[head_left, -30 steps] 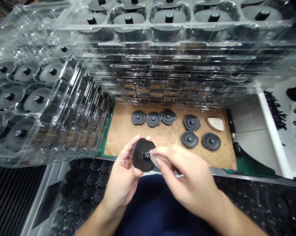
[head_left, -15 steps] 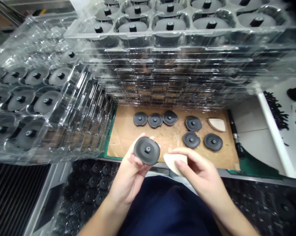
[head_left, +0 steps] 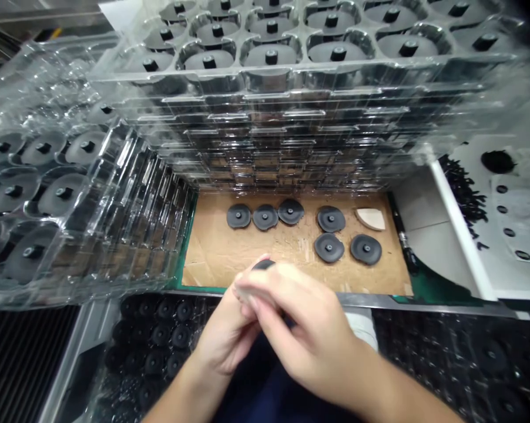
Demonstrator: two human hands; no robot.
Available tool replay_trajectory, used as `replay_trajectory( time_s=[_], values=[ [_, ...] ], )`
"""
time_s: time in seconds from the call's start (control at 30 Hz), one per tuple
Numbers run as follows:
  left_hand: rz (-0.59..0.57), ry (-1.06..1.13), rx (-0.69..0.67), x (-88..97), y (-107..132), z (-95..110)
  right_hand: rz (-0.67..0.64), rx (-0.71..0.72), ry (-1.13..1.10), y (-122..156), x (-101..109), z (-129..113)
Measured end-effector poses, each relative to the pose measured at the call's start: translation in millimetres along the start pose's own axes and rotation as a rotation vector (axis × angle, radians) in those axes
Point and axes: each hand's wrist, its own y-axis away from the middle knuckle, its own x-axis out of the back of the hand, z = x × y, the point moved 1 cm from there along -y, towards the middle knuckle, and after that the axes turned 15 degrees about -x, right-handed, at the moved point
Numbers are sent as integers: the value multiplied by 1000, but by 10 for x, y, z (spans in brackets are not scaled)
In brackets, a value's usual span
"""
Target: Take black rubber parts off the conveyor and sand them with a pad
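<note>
Lower centre: the left hand (head_left: 226, 329) grips a black disc (head_left: 264, 265); the right hand (head_left: 311, 326), pinching a pale wedge (head_left: 265, 298), covers it. Uneven pressure might dislodge the disc.

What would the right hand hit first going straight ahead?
Likely the black disc in the left hand, or that hand itself; the right hand overlaps both in view, so depth is unclear.

Tray stack (head_left: 274, 126) blocks the back; cardboard (head_left: 214, 264) lies open front left.
</note>
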Motion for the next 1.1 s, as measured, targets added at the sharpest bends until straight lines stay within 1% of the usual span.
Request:
replay_trajectory(
  time_s=[0.07,0.1,0.13,0.2,0.3,0.37,0.43,0.47,0.5,0.53,0.57,0.6,0.63,0.7,0.73,0.77,0.83,0.87,0.93,1.0,1.1],
  values=[
    [3,2,5,22,18,12,-154,-81,1,70,71,2],
    [-1,1,14,33,26,13,-198,-131,19,99,120,-1],
    [-6,0,28,42,32,8,-216,-173,49,122,170,-7],
    [-18,11,55,43,36,-7,-213,-205,111,148,253,-40],
    [-55,29,31,20,31,-6,-211,-172,189,161,309,-110],
    [-75,39,-2,9,31,18,-162,-150,259,153,315,-128],
    [-69,45,-13,13,36,45,-37,-119,353,114,307,-100],
    [-56,46,-11,19,39,54,25,-74,396,80,295,-69],
    [-48,51,-9,25,41,61,66,1,415,39,277,-27],
    [-51,57,-8,30,42,65,81,87,396,-6,256,26],
    [-64,67,-9,33,42,67,84,141,341,-53,236,92],
    [-83,82,-5,35,42,68,96,135,254,-99,221,173],
    [-102,97,8,37,43,68,120,61,146,-137,212,267],
    [-114,126,44,44,45,70,165,-216,-38,-171,197,485],
    [-106,139,62,52,45,71,163,-345,-80,-162,182,597],
    [-94,151,73,62,44,71,138,-432,-92,-138,160,705],
    [-75,167,70,88,34,63,60,-495,-47,-55,89,898],
    [-66,177,66,102,25,55,42,-503,-5,-1,44,980],
    [-51,193,57,130,2,36,49,-509,77,115,-55,1108],
    [-29,195,48,155,-20,21,59,-516,153,228,-153,1182],
    [13,152,33,181,-37,20,65,-517,237,356,-258,1230]
  ],
)
